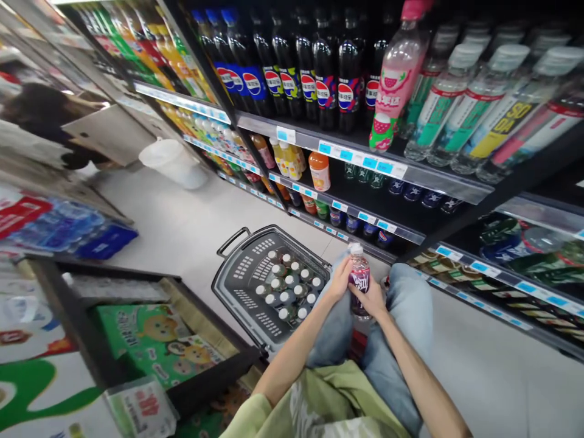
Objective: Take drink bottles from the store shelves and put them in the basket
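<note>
Both my hands hold one small bottle [359, 277] with a white cap and a dark purple label, upright between my knees. My left hand [340, 281] wraps its left side, fingers closed on it. My right hand [374, 299] grips it from the right and below. Just left of my hands a grey shopping basket [241, 274] stands on the floor, with several white-capped bottles [288, 285] upright inside it.
A black drinks shelf [365, 155] runs along the right, with cola bottles on top, a pink strawberry bottle [396, 79] and clear bottles beside them. A low shelf with green boxes [155, 340] is at my left. A white bucket [171, 161] stands far down the aisle.
</note>
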`<state>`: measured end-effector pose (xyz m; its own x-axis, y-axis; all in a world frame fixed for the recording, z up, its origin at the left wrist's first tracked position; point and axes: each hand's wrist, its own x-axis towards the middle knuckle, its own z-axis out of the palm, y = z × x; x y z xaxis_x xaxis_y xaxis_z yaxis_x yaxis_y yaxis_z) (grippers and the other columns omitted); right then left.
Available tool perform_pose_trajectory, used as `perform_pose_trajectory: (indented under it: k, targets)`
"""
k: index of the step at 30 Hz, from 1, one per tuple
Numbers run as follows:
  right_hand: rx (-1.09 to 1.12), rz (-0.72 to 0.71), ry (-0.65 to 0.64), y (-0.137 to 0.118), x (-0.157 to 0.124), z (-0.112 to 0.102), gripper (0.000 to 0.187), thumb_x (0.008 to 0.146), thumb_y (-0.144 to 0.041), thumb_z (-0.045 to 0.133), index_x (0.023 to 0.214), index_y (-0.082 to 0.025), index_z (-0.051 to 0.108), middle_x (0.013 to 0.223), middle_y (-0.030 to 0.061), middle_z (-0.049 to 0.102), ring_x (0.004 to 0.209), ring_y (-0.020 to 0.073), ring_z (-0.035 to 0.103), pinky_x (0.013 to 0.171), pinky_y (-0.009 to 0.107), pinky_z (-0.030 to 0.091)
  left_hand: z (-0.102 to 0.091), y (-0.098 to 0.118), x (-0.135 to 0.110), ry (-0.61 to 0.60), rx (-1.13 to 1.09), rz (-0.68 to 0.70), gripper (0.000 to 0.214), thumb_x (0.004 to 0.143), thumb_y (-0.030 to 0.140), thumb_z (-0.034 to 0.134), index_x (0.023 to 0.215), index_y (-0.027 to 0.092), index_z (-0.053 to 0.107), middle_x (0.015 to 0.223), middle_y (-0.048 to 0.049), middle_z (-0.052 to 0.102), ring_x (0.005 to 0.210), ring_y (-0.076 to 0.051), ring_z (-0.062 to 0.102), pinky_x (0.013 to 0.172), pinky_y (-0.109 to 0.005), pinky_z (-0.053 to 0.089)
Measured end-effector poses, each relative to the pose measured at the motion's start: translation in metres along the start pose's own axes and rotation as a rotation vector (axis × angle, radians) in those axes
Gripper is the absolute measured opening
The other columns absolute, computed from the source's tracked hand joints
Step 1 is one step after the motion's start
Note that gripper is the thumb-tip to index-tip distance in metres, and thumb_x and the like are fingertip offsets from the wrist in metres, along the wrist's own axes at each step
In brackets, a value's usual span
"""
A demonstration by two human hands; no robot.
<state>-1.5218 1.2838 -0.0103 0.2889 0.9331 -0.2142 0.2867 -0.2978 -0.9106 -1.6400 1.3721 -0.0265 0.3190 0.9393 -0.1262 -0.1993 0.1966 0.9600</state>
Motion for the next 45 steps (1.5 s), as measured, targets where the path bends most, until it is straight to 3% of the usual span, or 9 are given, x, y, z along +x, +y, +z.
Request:
perform_pose_trajectory:
  k: [8, 13, 17, 19, 23, 27, 36, 41, 45]
  targets:
    - [-0.036, 0.022, 0.172, 0.009, 0.001, 0.011, 0.069, 0.073, -0.064, 0.080, 0.121, -0.024, 0.053, 0.110, 0.0114, 0.079, 0.099, 0.0327, 0.077, 0.084, 0.042, 0.058, -0.007, -0.008, 0.004, -0.070, -0.077, 0.022, 0.061, 0.083, 0.057, 0.082, 0.128, 0.018, 0.069, 0.127, -0.0135, 0.076, 0.119, -0.030, 0.072, 0.111, -0.048, 0.052]
    - [-0.026, 0.024, 0.170, 0.012, 0.006, 0.007, 0.060, 0.072, -0.067, 0.081, 0.108, -0.026, 0.056, 0.099, 0.0062, 0.078, 0.094, 0.0309, 0.075, 0.087, 0.043, 0.057, -0.003, -0.018, 0.010, -0.023, -0.094, 0.021, 0.059, 0.083, 0.055, 0.083, 0.127, 0.019, 0.068, 0.126, -0.0133, 0.077, 0.119, -0.029, 0.072, 0.112, -0.050, 0.052]
    - [0.120, 0.001, 0.174, 0.013, 0.011, 0.004, 0.061, 0.071, -0.067, 0.082, 0.110, -0.023, 0.066, 0.102, 0.0068, 0.079, 0.100, 0.0315, 0.074, 0.093, 0.045, 0.056, -0.006, -0.008, 0.006, -0.059, -0.084, 0.069, 0.061, 0.084, 0.057, 0.081, 0.129, 0.018, 0.067, 0.133, -0.0145, 0.073, 0.123, -0.029, 0.070, 0.113, -0.047, 0.051]
    - [0.313, 0.030, 0.112, 0.011, 0.012, 0.003, 0.063, 0.073, -0.069, 0.080, 0.114, -0.022, 0.070, 0.106, 0.0081, 0.080, 0.105, 0.0329, 0.074, 0.094, 0.045, 0.057, -0.008, 0.000, 0.003, -0.077, -0.047, 0.076, 0.062, 0.087, 0.061, 0.076, 0.132, 0.018, 0.066, 0.135, -0.0141, 0.072, 0.121, -0.028, 0.069, 0.108, -0.044, 0.054]
    - [0.692, 0.271, -0.215, 0.008, 0.009, -0.001, 0.074, 0.080, -0.086, 0.065, 0.109, -0.019, 0.077, 0.092, 0.0137, 0.081, 0.099, 0.0374, 0.077, 0.083, 0.048, 0.062, -0.008, 0.009, -0.004, -0.155, 0.083, 0.024, 0.067, 0.093, 0.068, 0.064, 0.139, 0.019, 0.062, 0.128, -0.0118, 0.074, 0.108, -0.027, 0.071, 0.091, -0.039, 0.059]
    - [0.751, 0.351, -0.358, 0.005, 0.005, -0.001, 0.079, 0.078, -0.089, 0.065, 0.108, -0.017, 0.079, 0.086, 0.0158, 0.080, 0.095, 0.0383, 0.078, 0.081, 0.049, 0.064, -0.008, 0.009, -0.004, -0.116, 0.185, 0.111, 0.060, 0.096, 0.067, 0.059, 0.132, 0.020, 0.067, 0.123, -0.0089, 0.075, 0.110, -0.027, 0.070, 0.103, -0.041, 0.053]
    - [0.606, 0.270, -0.213, -0.009, 0.005, 0.007, 0.089, 0.078, -0.098, 0.050, 0.104, -0.019, 0.078, 0.087, 0.0163, 0.081, 0.099, 0.0402, 0.079, 0.078, 0.051, 0.067, -0.005, 0.013, -0.003, -0.067, 0.171, 0.124, 0.051, 0.094, 0.063, 0.066, 0.123, 0.022, 0.071, 0.119, -0.0076, 0.077, 0.112, -0.027, 0.070, 0.106, -0.040, 0.050]
    - [0.590, 0.268, -0.257, -0.005, 0.001, 0.006, 0.077, 0.067, -0.086, 0.076, 0.107, -0.020, 0.073, 0.082, 0.0125, 0.080, 0.094, 0.0398, 0.079, 0.076, 0.050, 0.066, -0.001, 0.011, -0.004, -0.039, 0.116, 0.088, 0.053, 0.091, 0.062, 0.070, 0.125, 0.021, 0.070, 0.118, -0.0074, 0.078, 0.110, -0.027, 0.071, 0.106, -0.040, 0.052]
    - [0.509, 0.142, -0.106, -0.003, 0.005, 0.005, 0.069, 0.061, -0.064, 0.090, 0.111, -0.021, 0.070, 0.098, 0.0094, 0.081, 0.100, 0.0351, 0.079, 0.087, 0.047, 0.065, 0.003, 0.010, -0.004, -0.006, -0.002, 0.048, 0.058, 0.086, 0.063, 0.077, 0.123, 0.020, 0.068, 0.117, -0.0084, 0.078, 0.108, -0.026, 0.072, 0.102, -0.040, 0.055]
